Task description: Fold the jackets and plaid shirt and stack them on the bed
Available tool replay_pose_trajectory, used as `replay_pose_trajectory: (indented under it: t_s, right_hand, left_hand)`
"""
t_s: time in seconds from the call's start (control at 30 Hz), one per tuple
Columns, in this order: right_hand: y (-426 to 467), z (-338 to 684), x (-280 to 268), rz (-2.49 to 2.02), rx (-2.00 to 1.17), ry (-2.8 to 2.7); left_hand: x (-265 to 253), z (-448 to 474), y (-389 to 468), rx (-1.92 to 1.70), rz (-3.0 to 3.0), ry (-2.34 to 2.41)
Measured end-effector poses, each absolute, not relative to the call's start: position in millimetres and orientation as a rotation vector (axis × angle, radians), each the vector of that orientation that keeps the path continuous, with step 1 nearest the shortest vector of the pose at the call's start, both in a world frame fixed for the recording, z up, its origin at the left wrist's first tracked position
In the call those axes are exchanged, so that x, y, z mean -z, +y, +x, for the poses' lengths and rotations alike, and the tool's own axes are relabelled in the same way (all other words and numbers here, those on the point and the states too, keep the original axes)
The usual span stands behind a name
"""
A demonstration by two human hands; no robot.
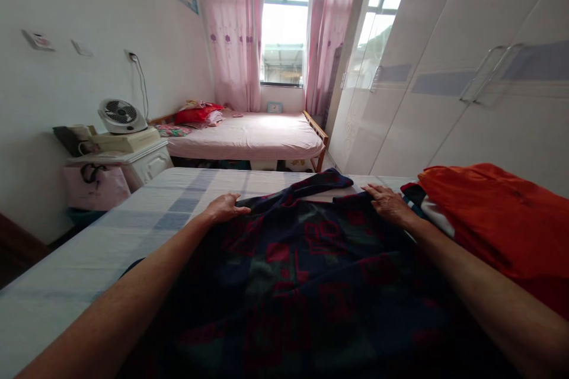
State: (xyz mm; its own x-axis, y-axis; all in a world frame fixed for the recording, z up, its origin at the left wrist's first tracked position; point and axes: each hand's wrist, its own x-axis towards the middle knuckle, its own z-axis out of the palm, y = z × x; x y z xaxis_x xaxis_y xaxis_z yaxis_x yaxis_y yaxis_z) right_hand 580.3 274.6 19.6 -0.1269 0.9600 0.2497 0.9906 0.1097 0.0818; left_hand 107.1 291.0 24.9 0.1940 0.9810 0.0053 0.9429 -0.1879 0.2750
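Note:
A dark navy and green garment point(284, 272) with red block patterns lies spread over the near part of the bed, its far end rumpled into a raised strip of cloth. At its far left edge is my left hand point(224, 207), fingers stretched forward and thumb apart, touching the fabric. My right hand point(387, 204) rests on the far right edge, fingers extended over the cloth; the undersides of its fingers are hidden. Close by my right forearm, an orange garment point(498, 213) tops a pile of clothes.
A striped sheet point(178, 207) covers the bed. Beyond stands a second bed point(249, 136) below a curtained window. To the left, a small fan point(120, 115) sits on a box on the white cabinet point(151, 160). A white wardrobe point(444, 65) lines the right side.

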Motion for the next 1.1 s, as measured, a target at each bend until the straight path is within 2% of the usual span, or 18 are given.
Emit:
replay_pose_trajectory:
  t_s: [0.3, 0.63, 0.8, 0.9, 1.0, 1.1]
  right_hand:
    - [310.0, 592.7, -7.2, -2.204, 0.229, -2.065]
    - [303.5, 576.1, -23.1, -2.118, 0.227, -2.15]
    - [255.9, 583.7, -51.3, -1.872, 0.497, -2.143]
    - [209.0, 590.3, -49.4, -1.784, 0.585, -2.173]
    - [168.3, 598.1, -28.5, -1.812, 0.528, -2.278]
    - [147.7, 605.7, -9.0, -1.865, 0.323, -2.384]
  left_hand:
    - [-23.5, 100.9, 307.6, -0.307, 2.155, 1.856]
    - [-31.0, 141.2, 320.4, -0.457, 1.97, 1.616]
    - [-65.5, 127.0, 277.8, -0.643, 1.939, 1.489]
    - [-74.3, 113.0, 231.5, -0.656, 2.087, 1.327]
    - [-60.4, 104.1, 186.3, -0.446, 2.218, 1.102]
    - [-39.8, 102.4, 157.6, -0.305, 2.283, 1.143]
